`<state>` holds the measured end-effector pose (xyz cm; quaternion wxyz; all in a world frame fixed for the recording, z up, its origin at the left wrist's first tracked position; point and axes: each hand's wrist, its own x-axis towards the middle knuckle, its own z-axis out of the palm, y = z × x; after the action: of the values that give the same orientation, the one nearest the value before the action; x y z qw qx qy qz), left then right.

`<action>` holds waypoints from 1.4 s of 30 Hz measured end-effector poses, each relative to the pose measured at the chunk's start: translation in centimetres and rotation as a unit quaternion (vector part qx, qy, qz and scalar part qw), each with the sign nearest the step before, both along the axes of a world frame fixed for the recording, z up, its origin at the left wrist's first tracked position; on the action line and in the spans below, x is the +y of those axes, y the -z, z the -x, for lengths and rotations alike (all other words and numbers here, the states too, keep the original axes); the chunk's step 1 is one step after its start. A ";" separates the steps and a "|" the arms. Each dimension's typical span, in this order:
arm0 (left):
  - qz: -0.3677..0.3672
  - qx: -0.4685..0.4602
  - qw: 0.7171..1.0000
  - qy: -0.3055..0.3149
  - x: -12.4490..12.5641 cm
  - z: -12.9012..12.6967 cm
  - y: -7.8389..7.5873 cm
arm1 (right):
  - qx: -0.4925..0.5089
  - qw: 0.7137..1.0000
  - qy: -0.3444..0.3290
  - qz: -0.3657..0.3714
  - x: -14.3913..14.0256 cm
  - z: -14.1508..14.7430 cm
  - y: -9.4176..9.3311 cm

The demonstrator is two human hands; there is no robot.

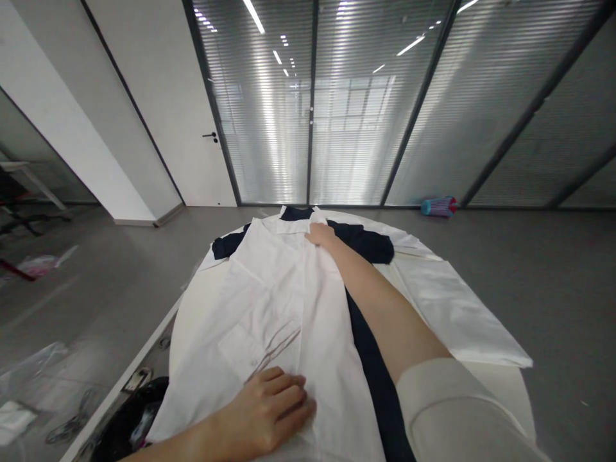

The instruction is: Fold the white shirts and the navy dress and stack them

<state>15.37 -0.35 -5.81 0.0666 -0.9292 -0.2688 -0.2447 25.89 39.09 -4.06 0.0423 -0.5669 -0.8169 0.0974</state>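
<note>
1. Left hand (269, 410): fingers loosely curled, palm down, pressing the near hem area of the white shirt (269, 321). Nothing pinched that I can see; it pins the cloth flat, and creases fan out just beyond the knuckles.
2. Right hand (320, 235): arm stretched far across, fingers resting at the shirt's collar end. Whether they pinch the collar edge or only lie on it, cannot tell; too small at that reach.
3. White shirt lies lengthwise down the middle of the white table (500, 385), front panel folded over. Beneath it a dark garment (366, 244) shows: sleeves out to both sides at the far end, a dark strip running along the right forearm.
4. Step, as I judge it: smoothing and squaring the shirt, one hand anchoring each end. The next move likely calls for even tension along the length, so the creases near the left hand draw out without dragging the dark layer below.
5. A second white cloth (457, 308) lies spread on the right side of the table, touching the dark sleeve; it crowds any fold made to that side.
6. Surroundings: black bag (129, 423) on the floor at the table's left edge, plastic wrapping (29, 366) further left, a blue-and-pink container (439, 206) by the glass wall.
</note>
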 end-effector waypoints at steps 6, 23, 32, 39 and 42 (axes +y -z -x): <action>-0.014 -0.010 1.000 -0.020 -1.1 0.9 1.5 | -0.028 0.999 -0.021 -0.008 -0.2 1.1 2.3; 0.101 0.038 0.994 0.026 5.7 -3.6 -0.5 | 0.013 0.997 -0.070 -0.004 -2.3 1.0 5.0; 0.074 0.058 0.994 0.056 4.7 -5.4 3.3 | 0.002 0.999 -0.053 -0.009 0.7 1.4 5.4; 0.172 0.026 0.980 0.100 5.4 -5.1 1.7 | -0.033 0.997 -0.050 -0.037 1.8 2.4 3.8; 0.228 -0.117 0.966 0.035 7.0 -1.5 0.7 | -0.043 0.991 -0.100 -0.075 -0.2 2.4 2.3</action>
<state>16.85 6.63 -6.53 -0.1873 -0.8935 -0.2905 -0.2866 23.45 38.87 -6.35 0.0396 -0.4808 -0.8758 0.0146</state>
